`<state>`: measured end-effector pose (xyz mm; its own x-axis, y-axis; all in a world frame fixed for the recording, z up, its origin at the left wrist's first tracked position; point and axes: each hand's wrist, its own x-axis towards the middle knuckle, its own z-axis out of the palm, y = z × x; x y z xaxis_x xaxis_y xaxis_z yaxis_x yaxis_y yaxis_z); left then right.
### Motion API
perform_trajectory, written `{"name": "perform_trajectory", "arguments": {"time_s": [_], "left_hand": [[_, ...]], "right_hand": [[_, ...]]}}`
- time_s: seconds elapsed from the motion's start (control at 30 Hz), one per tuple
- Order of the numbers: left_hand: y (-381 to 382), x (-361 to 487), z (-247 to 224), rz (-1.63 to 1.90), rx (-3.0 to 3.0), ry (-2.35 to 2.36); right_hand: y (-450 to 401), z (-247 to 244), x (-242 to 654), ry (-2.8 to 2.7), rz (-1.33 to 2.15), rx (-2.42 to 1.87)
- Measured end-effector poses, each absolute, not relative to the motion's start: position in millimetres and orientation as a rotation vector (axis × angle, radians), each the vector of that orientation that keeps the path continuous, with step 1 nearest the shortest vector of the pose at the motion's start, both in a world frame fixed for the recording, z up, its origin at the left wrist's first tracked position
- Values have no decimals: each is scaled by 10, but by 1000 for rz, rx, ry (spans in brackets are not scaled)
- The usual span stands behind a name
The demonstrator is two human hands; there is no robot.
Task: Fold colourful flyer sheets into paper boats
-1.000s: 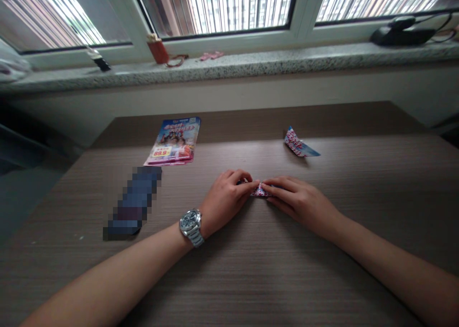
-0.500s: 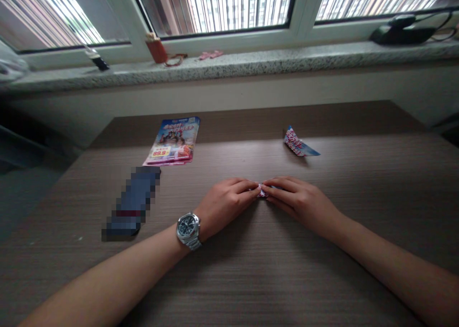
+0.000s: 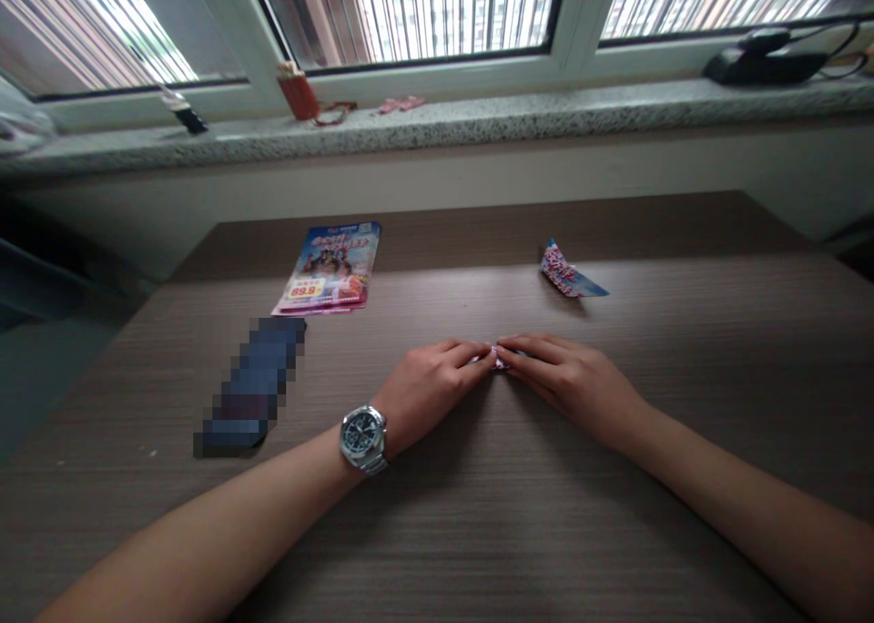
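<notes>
A small piece of patterned paper [image 3: 500, 360] lies at the middle of the table, mostly covered by fingers. My left hand [image 3: 433, 386] has its fingertips closed on the paper's left side; a metal watch [image 3: 362, 431] is on that wrist. From the right, my right hand [image 3: 574, 382] presses its fingers together on the same paper. The two hands' fingertips almost meet. Beyond my right hand stands a folded paper piece [image 3: 565, 275], blue with a red and white pattern.
A stack of printed flyers [image 3: 334, 263] lies at the back left of the table [image 3: 437, 532]. Nearer, a blurred dark phone-like object [image 3: 256, 382] rests by my left forearm. The stone windowsill [image 3: 505, 124] holds a red box [image 3: 298, 93] and a black device [image 3: 765, 61].
Both hands have shifted very slightly, and a little less of the paper shows between the fingertips. The other things have stayed in place.
</notes>
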<state>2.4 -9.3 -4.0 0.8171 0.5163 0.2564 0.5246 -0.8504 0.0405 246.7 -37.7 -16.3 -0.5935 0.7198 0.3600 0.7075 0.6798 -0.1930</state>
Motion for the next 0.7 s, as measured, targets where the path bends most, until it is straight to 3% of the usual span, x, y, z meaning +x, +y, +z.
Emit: {"name": "perform_trajectory", "arguments": {"time_s": [0.7], "left_hand": [[-199, 77, -49, -413, -3026, -830]], "right_hand": [[-423, -189, 2419, -2545, 54, -1228]]}}
